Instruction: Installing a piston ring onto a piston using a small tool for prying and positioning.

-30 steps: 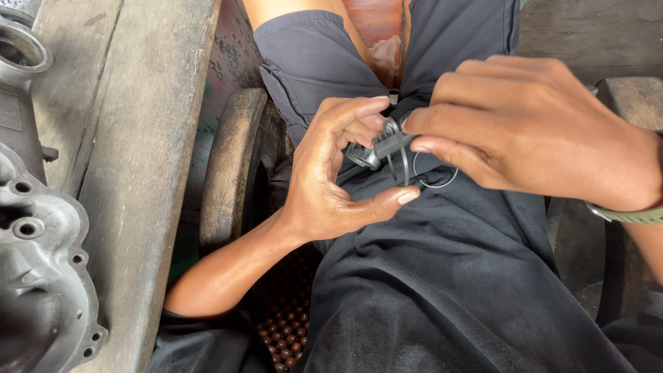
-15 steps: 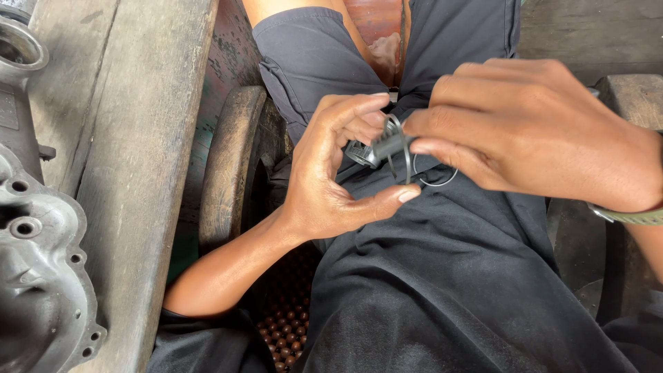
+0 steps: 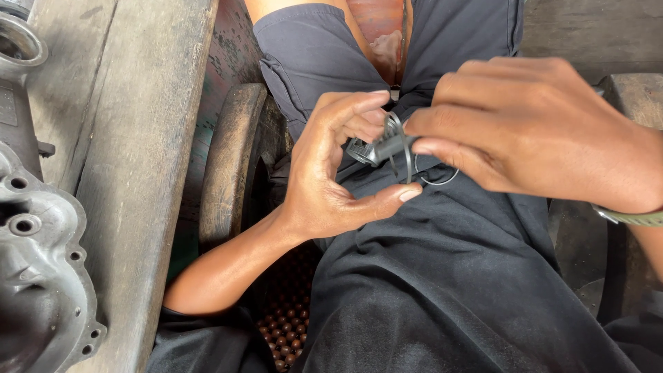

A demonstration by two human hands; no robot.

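Over my lap, both hands meet on a small grey metal part [image 3: 376, 148] with a thin wire ring [image 3: 435, 177] hanging from it. My left hand [image 3: 331, 173] curls around the part from the left, with fingers above it and the thumb stretched below. My right hand [image 3: 539, 131] comes in from the right and pinches the part's right end with its fingertips. Most of the part is hidden between the fingers. Dark trousers [image 3: 449, 290] lie under both hands.
A worn wooden bench [image 3: 131, 159] runs along the left. On it lies a grey cast-metal engine casing [image 3: 34, 276] with bolt holes. A rounded wooden seat edge [image 3: 228, 159] sits beside my left forearm. A band [image 3: 632, 217] circles my right wrist.
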